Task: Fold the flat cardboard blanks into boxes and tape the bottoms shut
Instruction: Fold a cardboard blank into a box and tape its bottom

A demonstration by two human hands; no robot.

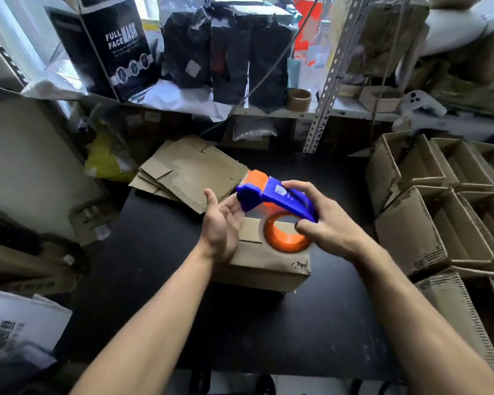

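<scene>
Folded cardboard box (264, 260): brown corrugated, closed flaps facing up, seam between them visible on its left part; sits on the black table (160, 280).

Tape dispenser (274, 196): blue body, orange front plate, orange roll core; held just above the box, nose toward box's far-left side.

Flat cardboard blanks (188, 172): loose stack, lying flat behind the box to its left, edges fanned.

Finished boxes (439, 212): open tops up, packed in rows well right of the box.

- black "FULL FACE MASK" carton (106, 49) on shelf (354, 111)
- black bags (228, 52) right of carton
- yellow bag (106, 158) below carton, under shelf
</scene>
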